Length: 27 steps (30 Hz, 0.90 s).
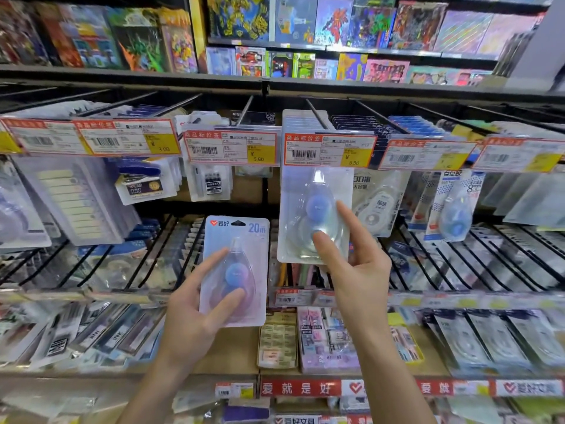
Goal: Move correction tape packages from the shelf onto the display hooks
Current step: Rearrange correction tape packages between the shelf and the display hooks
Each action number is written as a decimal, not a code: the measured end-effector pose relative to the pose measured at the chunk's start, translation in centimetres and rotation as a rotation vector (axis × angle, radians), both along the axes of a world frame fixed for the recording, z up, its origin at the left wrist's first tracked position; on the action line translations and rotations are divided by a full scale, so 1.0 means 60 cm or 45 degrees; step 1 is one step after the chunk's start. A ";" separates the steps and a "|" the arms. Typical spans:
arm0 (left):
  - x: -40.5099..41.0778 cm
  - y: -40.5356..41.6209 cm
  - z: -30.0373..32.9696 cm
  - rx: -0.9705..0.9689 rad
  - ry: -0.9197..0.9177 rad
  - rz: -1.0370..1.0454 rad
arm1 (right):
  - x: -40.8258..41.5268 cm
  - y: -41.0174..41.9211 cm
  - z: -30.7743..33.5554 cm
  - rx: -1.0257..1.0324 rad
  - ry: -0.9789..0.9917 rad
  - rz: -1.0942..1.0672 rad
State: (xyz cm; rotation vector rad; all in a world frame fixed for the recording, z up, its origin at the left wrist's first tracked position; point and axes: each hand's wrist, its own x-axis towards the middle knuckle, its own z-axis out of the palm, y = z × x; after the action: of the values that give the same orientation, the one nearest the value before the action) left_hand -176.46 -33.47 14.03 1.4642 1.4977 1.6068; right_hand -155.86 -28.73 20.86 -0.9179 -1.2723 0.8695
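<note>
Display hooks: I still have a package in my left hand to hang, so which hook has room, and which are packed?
The hook between the two 5.80 price tags shows mostly bare rod. The hook right of it, where the right hand holds a package, carries a full stack. Hooks further right look packed too. The left hand holds its package below.

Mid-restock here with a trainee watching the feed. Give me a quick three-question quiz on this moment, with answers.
1. True or false: the left hand holds a correction tape package marked 20m.
2. Where is the right hand? A) on a price tag B) on the package at the hook C) idle
3. What price shows on the tag above that package?

Key: 1 true; 2 B; 3 5.80
</note>
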 end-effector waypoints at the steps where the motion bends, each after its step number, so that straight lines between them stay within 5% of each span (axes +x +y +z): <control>1: 0.000 0.000 -0.001 -0.002 0.002 -0.002 | 0.001 -0.004 0.002 -0.029 -0.011 0.002; 27: 0.003 -0.027 -0.003 -0.032 -0.056 0.036 | -0.015 0.076 -0.047 -0.017 0.104 -0.034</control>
State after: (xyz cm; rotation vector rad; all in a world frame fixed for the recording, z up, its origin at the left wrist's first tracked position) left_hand -176.26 -35.11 13.84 1.3912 1.5145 1.6206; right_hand -156.77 -24.14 18.05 -0.8992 -1.1833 0.8865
